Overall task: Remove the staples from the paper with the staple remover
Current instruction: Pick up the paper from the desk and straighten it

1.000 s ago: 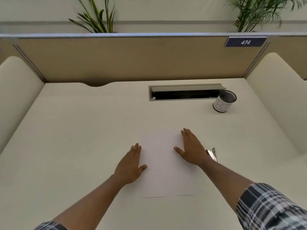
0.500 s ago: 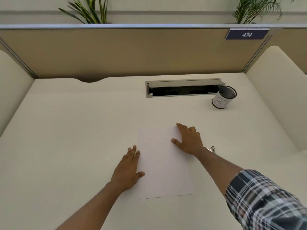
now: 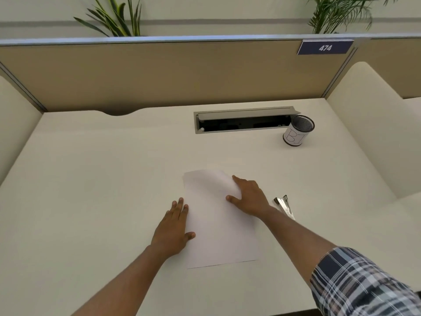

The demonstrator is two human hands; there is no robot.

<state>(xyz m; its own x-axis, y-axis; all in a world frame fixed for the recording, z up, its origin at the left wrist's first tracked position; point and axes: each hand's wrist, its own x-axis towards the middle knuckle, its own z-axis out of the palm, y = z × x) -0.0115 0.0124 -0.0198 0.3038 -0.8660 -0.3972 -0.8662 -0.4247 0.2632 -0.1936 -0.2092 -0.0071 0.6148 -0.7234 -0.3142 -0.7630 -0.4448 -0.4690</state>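
Mid-frame: left hand [image 3: 170,229] flat, open on paper [image 3: 218,233]; right hand [image 3: 250,198] newly at upper-right corner, grip unclear; staple remover [image 3: 284,205] untouched.

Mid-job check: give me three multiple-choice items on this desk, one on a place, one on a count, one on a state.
1. The staple remover lies: A at far left; B on the desk, right of the right forearm; C out of view.
2. Plants behind the partition: A one; B two; C four.
3. The left hand: A lies flat at the paper's left edge; B grips the remover; C is hidden.
B, it rests beside that forearm; B, one left, one right; A, straight fingers, nothing held.
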